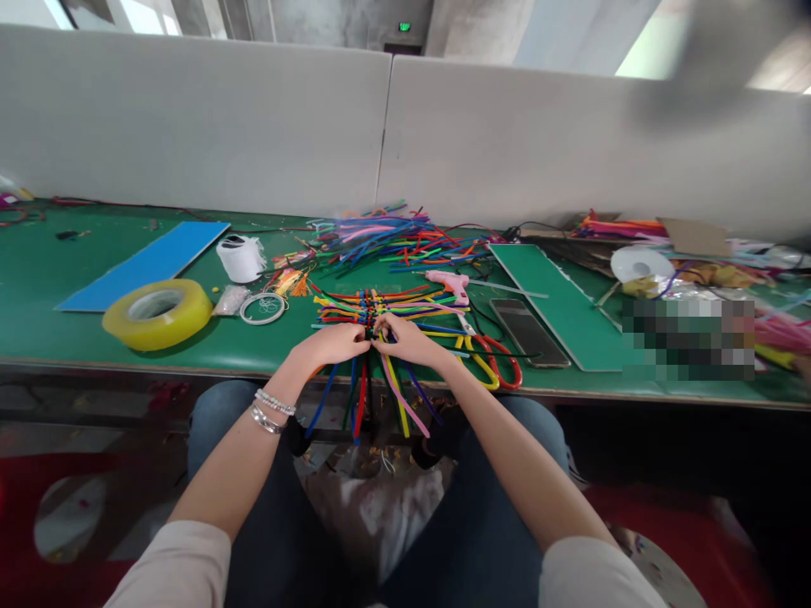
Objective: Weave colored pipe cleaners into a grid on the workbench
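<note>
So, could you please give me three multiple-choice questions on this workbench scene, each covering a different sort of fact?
1. On which side of the pipe-cleaner weave does the pink hot glue gun lie?
A. The person's left
B. The person's right
C. On the person's lap

2. What colour is the wide tape roll?
A. Yellow
B. Blue
C. Red

3. What are the left hand and right hand doing?
A. Resting apart on the bench
B. Holding a phone
C. Both pinching the weave at its middle

Answers:
1. B, as the glue gun lies beyond the right hand, on that side of the weave.
2. A, as the roll shows yellow on the green bench.
3. C, as the fingertips of both hands meet on the weave.
</note>
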Available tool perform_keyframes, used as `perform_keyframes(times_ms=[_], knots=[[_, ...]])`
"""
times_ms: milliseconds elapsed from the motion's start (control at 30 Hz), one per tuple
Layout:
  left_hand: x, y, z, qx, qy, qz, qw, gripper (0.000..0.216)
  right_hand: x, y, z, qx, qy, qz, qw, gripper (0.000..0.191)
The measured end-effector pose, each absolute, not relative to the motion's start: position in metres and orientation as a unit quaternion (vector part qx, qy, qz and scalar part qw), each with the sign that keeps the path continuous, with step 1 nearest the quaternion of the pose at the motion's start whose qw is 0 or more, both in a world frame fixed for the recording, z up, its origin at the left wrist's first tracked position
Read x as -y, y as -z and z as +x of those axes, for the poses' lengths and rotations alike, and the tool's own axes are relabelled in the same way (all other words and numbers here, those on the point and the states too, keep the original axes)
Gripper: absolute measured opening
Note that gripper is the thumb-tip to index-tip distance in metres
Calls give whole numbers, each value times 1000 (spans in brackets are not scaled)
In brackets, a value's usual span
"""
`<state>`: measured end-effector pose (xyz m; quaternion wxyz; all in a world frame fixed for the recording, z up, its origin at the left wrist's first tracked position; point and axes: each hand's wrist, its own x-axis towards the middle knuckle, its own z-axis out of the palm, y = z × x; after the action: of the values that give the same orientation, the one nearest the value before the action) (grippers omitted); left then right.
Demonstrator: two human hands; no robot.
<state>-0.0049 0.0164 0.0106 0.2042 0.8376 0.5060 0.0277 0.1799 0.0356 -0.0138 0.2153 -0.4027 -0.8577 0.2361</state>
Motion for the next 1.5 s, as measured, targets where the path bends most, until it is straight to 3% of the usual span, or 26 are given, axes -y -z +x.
perform_keyframes(times_ms=[167, 400, 1000, 1500], knots=[[-16, -13, -5, -505, -21, 841, 196, 29, -37, 16, 182, 860, -233, -402, 209, 18], [-15, -15, -6, -508, -17, 839, 192, 21, -37, 15, 183, 851, -262, -404, 208, 29], [-14, -26, -12, -547, -31, 791, 272, 10, -32, 13, 178, 863, -230, -403, 199, 20], [-18, -10, -9, -433, -56, 867, 242, 25, -37, 19, 179, 833, -303, -399, 232, 22]])
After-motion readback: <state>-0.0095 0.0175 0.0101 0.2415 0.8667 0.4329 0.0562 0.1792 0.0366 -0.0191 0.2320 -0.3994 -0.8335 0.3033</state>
